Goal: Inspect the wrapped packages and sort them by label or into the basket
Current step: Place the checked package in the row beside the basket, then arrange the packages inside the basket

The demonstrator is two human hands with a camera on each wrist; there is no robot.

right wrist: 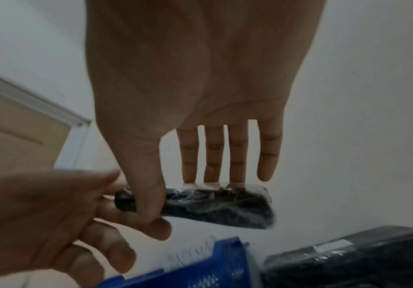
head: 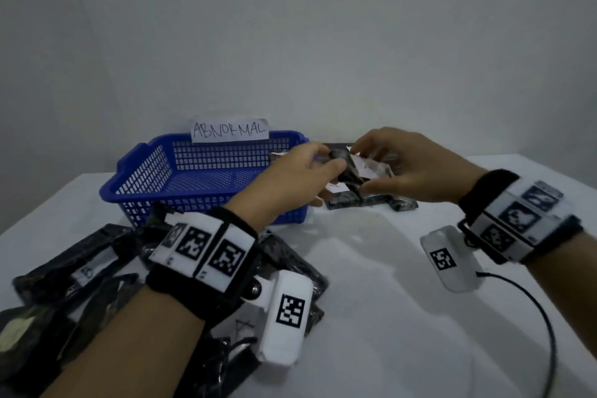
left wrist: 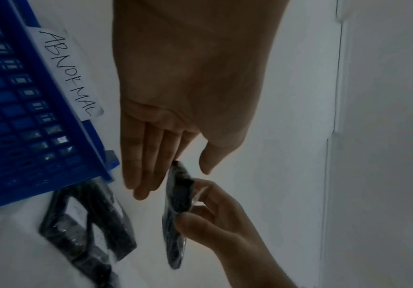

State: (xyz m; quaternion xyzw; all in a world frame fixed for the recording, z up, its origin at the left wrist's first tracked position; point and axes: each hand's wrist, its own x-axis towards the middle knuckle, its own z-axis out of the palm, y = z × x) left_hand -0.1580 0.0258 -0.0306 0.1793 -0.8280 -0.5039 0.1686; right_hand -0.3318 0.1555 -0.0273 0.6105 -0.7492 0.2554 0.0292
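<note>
— What lies furthest to your left?

— A heap of black wrapped packages (head: 74, 281) on the white table (head: 371, 268), near my left forearm. Behind them stands the blue basket (head: 145, 171), with a paper label (head: 229, 130) reading ABNORMAL on its far rim.

— And your left hand?

— My left hand (head: 290, 178) reaches forward over the basket's right end. Its thumb and fingers close on the left end of one small black package (head: 344, 165), which I hold up off the table. From the left wrist view the fingers (left wrist: 141, 167) lie nearly straight beside the package's edge, so how firmly they press I cannot tell.

— The right hand?

— My right hand (head: 410, 168) has the other end. Its thumb sits under the package and the fingers (right wrist: 212, 155) stretch straight over the top, pinching it between them.

— Where is that package, exactly?

— In the air between both hands, just right of the basket, above a few more wrapped packages (head: 371, 200) lying on the table. One of those shows a white sticker (right wrist: 333, 246).
</note>
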